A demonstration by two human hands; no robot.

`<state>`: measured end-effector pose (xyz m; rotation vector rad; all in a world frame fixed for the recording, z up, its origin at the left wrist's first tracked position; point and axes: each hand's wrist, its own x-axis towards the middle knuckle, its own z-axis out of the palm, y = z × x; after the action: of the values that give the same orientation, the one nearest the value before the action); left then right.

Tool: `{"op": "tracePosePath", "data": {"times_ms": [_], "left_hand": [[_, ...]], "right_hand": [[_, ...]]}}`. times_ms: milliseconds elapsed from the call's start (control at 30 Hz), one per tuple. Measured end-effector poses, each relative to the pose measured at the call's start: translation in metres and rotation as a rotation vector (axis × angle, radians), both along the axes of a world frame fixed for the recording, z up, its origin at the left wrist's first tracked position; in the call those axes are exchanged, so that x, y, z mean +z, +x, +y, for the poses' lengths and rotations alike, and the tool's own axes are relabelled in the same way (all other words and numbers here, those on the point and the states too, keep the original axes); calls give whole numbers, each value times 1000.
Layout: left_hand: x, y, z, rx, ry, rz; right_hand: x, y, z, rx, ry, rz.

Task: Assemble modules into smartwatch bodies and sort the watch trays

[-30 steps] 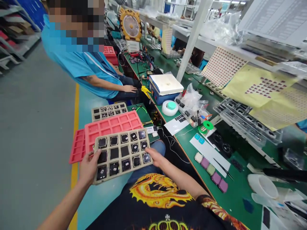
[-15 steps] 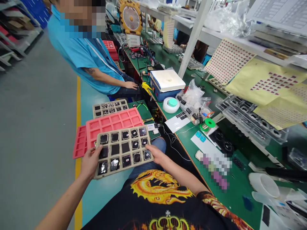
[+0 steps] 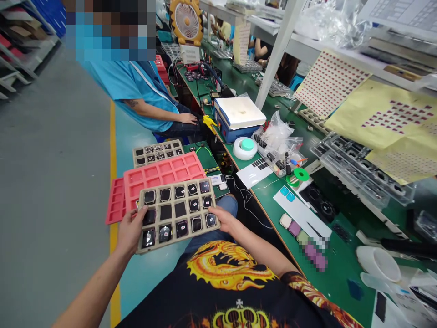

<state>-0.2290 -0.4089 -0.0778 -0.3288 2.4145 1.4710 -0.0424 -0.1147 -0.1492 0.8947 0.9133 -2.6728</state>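
A beige compartment tray [image 3: 173,206] is held up above my lap, tilted slightly. Most of its pockets contain dark, square watch-like parts [image 3: 182,228], several with small white labels; two middle pockets show only a flat dark bottom. My left hand [image 3: 131,230] grips the tray's left edge, thumb on top. On the opposite edge, my right hand [image 3: 223,218] is closed with its thumb on the rim. Just behind lies a pink compartment tray [image 3: 164,173], its visible pockets bare. A second pink tray [image 3: 115,200] sticks out beneath it at the left.
Beyond the pink trays is another beige tray [image 3: 157,153] with small parts. A co-worker in a blue shirt [image 3: 136,91] sits ahead. Along the green bench [image 3: 266,200] at right stand a blue heating box [image 3: 235,123], a tape roll [image 3: 245,148], a solder spool [image 3: 292,180] and bagged parts [image 3: 278,141].
The view has shifted very slightly, so the bench things appear a little further right. Both hands keep the same hold on the beige tray.
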Motion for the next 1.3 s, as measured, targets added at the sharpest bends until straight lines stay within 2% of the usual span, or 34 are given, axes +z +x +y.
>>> {"op": "tracePosePath", "data": {"times_ms": [133, 267, 533, 700, 900, 1000, 1067, 1167, 1300], "left_hand": [[2, 2, 2, 34, 24, -14], [5, 3, 2, 17, 17, 1], [26, 8, 12, 42, -44, 34], [31, 9, 15, 74, -52, 22], [26, 4, 4, 48, -108, 30], [31, 4, -4, 18, -173, 64], [45, 5, -3, 14, -161, 63], [83, 11, 9, 41, -57, 48], [138, 24, 41, -130, -44, 114]], "right_hand": [[-3, 1, 3, 10, -28, 4], [-4, 1, 5, 25, -46, -4], [2, 4, 8, 66, -80, 25], [5, 4, 8, 100, -100, 25], [8, 1, 5, 146, -151, -20], [17, 8, 4, 121, -181, -12], [28, 16, 5, 85, -206, 14], [52, 31, 10, 43, -218, 152], [92, 59, 19, -38, -139, 317]]}}
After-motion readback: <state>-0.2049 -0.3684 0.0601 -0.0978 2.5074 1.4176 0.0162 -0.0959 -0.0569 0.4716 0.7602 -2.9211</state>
